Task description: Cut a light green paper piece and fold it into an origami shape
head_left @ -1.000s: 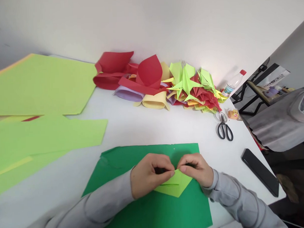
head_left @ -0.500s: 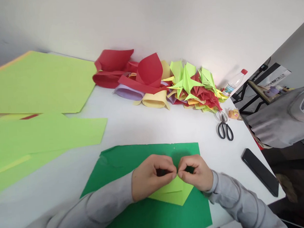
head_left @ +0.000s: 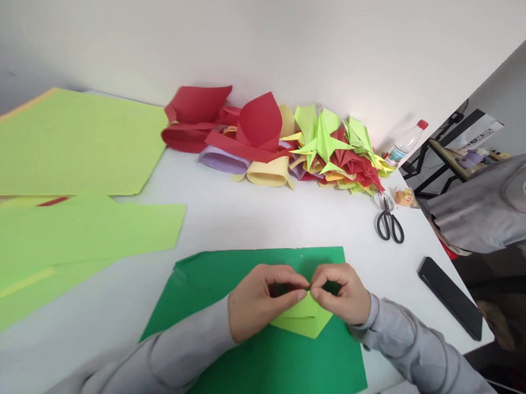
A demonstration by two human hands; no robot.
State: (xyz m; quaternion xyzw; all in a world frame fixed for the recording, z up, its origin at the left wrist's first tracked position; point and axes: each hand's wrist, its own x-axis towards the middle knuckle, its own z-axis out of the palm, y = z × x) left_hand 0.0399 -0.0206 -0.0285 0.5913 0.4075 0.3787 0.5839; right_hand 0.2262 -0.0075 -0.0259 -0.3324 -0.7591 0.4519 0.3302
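A folded light-green paper [head_left: 302, 324] lies over a dark green sheet [head_left: 273, 372], its lower end coming to a blunt point. My left hand [head_left: 260, 300] pinches the paper's far edge between thumb and fingers. Close beside it, my right hand [head_left: 344, 292] pinches the same edge, the fingertips of both hands almost touching. The hands cover the upper part of the paper, so the fold there is hidden.
Large light-green sheets [head_left: 71, 146] lie at the left. Rolled red paper [head_left: 260, 125] and folded paper stars [head_left: 324, 140] are piled along the wall. Scissors [head_left: 389, 224], a bottle [head_left: 405, 143], a small packet [head_left: 404, 196] and a black case [head_left: 450, 297] sit at the right. Beyond the table stands a person in grey [head_left: 487, 203].
The folded paper has shifted slightly away from me on the green sheet, both hands still pinching it. My left fingers have straightened a little.
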